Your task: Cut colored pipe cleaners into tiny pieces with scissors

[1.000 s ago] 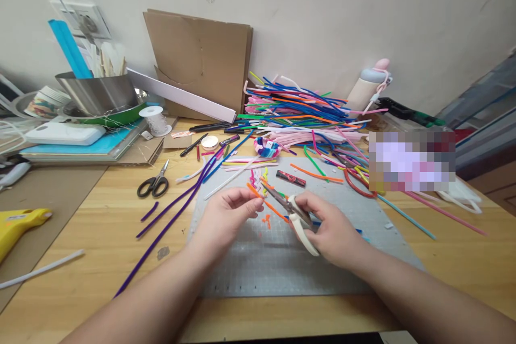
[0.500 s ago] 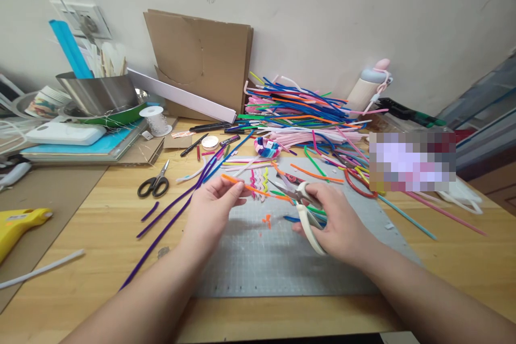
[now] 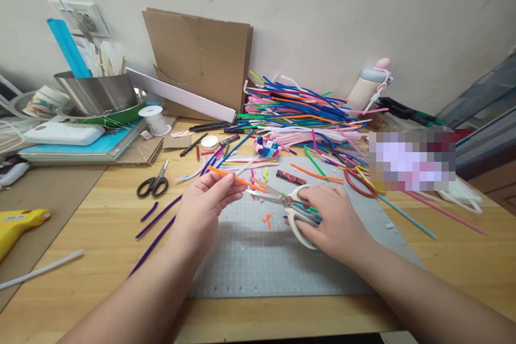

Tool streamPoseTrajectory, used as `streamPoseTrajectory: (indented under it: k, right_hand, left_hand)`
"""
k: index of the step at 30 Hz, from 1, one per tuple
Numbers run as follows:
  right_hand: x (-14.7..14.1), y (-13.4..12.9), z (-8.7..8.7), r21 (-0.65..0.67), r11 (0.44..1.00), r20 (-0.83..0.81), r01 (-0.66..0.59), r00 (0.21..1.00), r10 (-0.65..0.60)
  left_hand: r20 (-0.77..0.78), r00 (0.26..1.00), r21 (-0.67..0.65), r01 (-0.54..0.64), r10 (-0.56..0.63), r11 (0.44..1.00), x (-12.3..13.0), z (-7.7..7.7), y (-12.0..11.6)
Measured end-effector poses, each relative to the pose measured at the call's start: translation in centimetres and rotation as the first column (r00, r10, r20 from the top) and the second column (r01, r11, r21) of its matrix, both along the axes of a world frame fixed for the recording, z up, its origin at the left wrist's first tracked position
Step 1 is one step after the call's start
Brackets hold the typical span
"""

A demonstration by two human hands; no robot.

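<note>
My left hand (image 3: 205, 204) pinches an orange pipe cleaner (image 3: 236, 176) between thumb and fingers, held level above the grey cutting mat (image 3: 274, 263). My right hand (image 3: 336, 220) grips white-handled scissors (image 3: 288, 205); their blades are open and point left at the orange stem's right end. Small orange offcuts (image 3: 266, 220) lie on the mat under the blades.
A big heap of coloured pipe cleaners (image 3: 298, 113) fills the back of the wooden table. Black scissors (image 3: 153, 184), long purple stems (image 3: 161, 215), a yellow glue gun (image 3: 18, 226), cardboard sheets (image 3: 197, 59) and a steel bowl (image 3: 97, 94) lie to the left.
My left hand slid the orange pipe cleaner leftward and upward. My right hand turned the scissors flatter, blades now pointing left toward the stem.
</note>
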State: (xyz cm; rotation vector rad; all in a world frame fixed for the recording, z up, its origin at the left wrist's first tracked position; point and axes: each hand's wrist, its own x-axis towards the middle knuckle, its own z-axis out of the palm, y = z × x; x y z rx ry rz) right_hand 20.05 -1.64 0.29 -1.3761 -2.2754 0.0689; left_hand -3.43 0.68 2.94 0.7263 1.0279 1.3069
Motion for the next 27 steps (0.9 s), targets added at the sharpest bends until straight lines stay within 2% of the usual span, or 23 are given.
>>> streamPoseTrajectory:
  k: [7,27]
  right_hand:
    - [-0.1,-0.16,0.18,0.003,1.0,0.016,0.002,1.0,-0.002]
    - [-0.2,-0.32,0.29,-0.061,0.998,-0.017,-0.012,1.0,0.011]
  left_hand:
    - [0.113,0.993,-0.087,0.034,-0.025,0.996,0.15,0.09,0.02]
    - [0.155,0.988,-0.099,0.032,-0.017,0.995,0.05,0.34,0.11]
